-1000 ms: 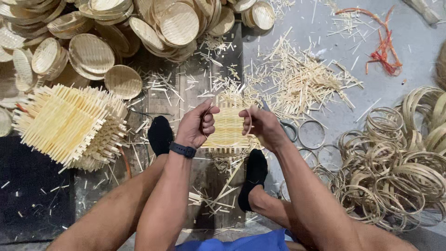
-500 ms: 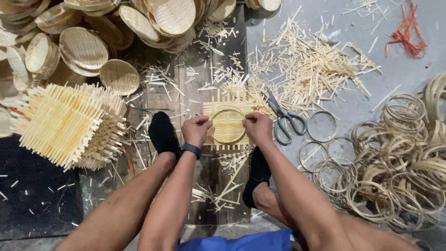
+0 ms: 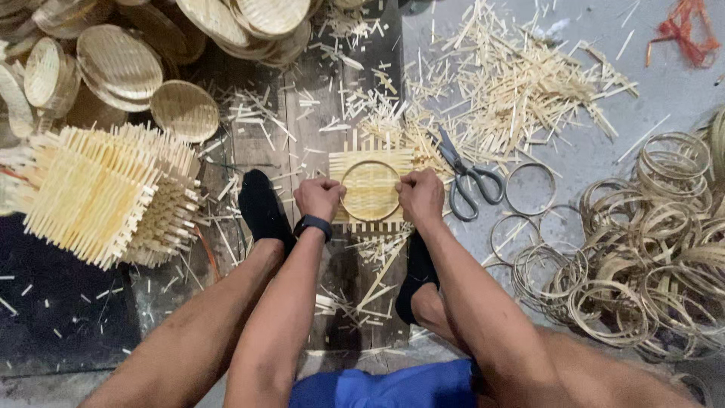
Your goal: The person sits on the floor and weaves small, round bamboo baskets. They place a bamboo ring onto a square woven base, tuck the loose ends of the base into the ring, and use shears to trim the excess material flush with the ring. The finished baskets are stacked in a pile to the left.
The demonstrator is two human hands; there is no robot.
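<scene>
A worker sits on the ground, bare forearms reaching forward between knees, blue shorts [image 3: 393, 387] at the bottom edge and black socked feet [image 3: 262, 208] planted either side of a dark wooden plank [image 3: 302, 136]. On that plank lies the square woven bamboo mat [image 3: 370, 189], flat, pale yellow, with loose strip ends bristling from its edges. Pressed onto the mat's middle is a thin bamboo ring [image 3: 370, 190]. The left hand [image 3: 319, 198], a black wristband behind it, is curled closed against the ring's left rim; the right hand [image 3: 421, 196] is curled closed on the right rim, both pinching ring and mat together.

Just right of the mat, grey-handled scissors [image 3: 468, 175] lie shut on the concrete. Farther right of the mat sprawls a tangle of bamboo hoops [image 3: 649, 257], coiled and overlapping. Left of the mat stands a thick stack of square woven mats [image 3: 106, 193], edges ragged. Beyond the mat, offcut splinters [image 3: 521, 83] litter the floor; finished round woven trays [image 3: 181, 109] pile up beyond it to the left, and a scrap of red-orange cord [image 3: 683, 34] lies beyond it to the right.

No packages, labels or signs show. Half a second earlier the hands sat at the same spots on the ring; a second ago they were raised as fists above the mat.
</scene>
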